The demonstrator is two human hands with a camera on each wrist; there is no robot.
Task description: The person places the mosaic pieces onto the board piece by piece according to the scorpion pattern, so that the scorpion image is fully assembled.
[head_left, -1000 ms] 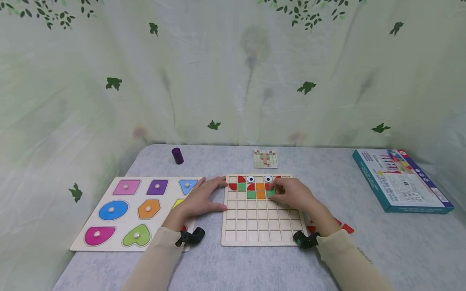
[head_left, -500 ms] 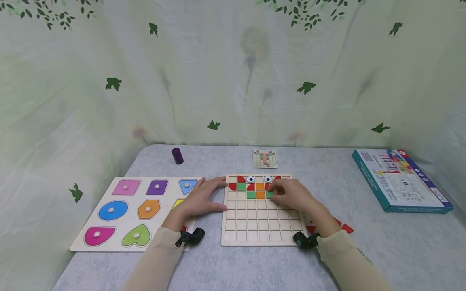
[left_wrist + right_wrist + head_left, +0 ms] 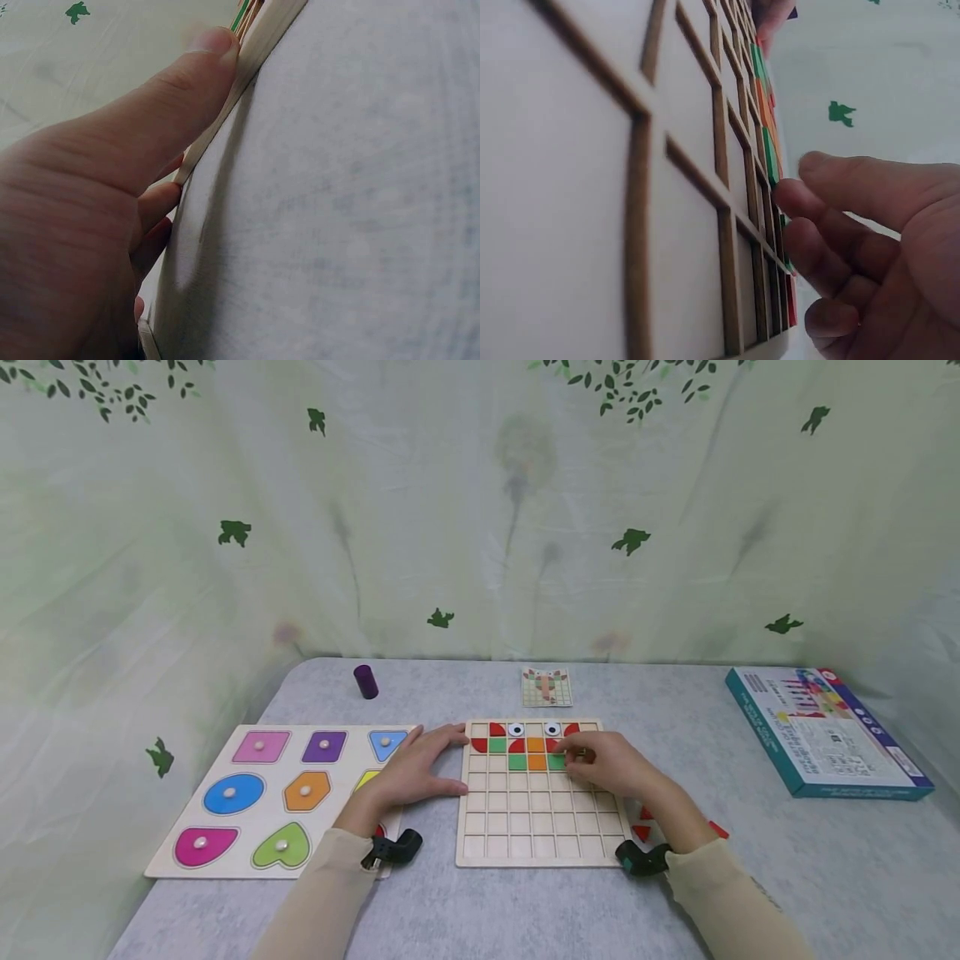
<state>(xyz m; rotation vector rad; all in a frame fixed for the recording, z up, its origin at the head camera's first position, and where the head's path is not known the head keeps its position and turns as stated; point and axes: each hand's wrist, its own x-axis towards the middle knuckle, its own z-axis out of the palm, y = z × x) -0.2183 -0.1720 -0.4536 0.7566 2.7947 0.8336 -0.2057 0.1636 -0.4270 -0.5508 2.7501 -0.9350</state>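
Observation:
A pale wooden grid board (image 3: 517,824) lies in front of me with coloured tiles set in its upper rows. My left hand (image 3: 412,774) rests along the board's left edge, thumb and fingertips touching the rim. Just over the upper right of the board is my right hand (image 3: 606,760), its fingers loosely bent, and the right wrist view shows nothing between thumb and index finger. Beside those fingertips a green square tile (image 3: 556,762) sits in a cell, right of an orange tile (image 3: 537,762). The hand hides some cells at the right.
Red pieces (image 3: 642,832) lie on the table, partly behind the right forearm. To the left is a knobbed shape puzzle (image 3: 240,752), partly under the left arm. A pattern card (image 3: 547,687) and a purple cylinder (image 3: 365,681) stand farther back. A boxed set (image 3: 832,735) lies at right.
The right fingers have let go of the green tile and shifted slightly right, leaving it in its cell. The left hand keeps its place.

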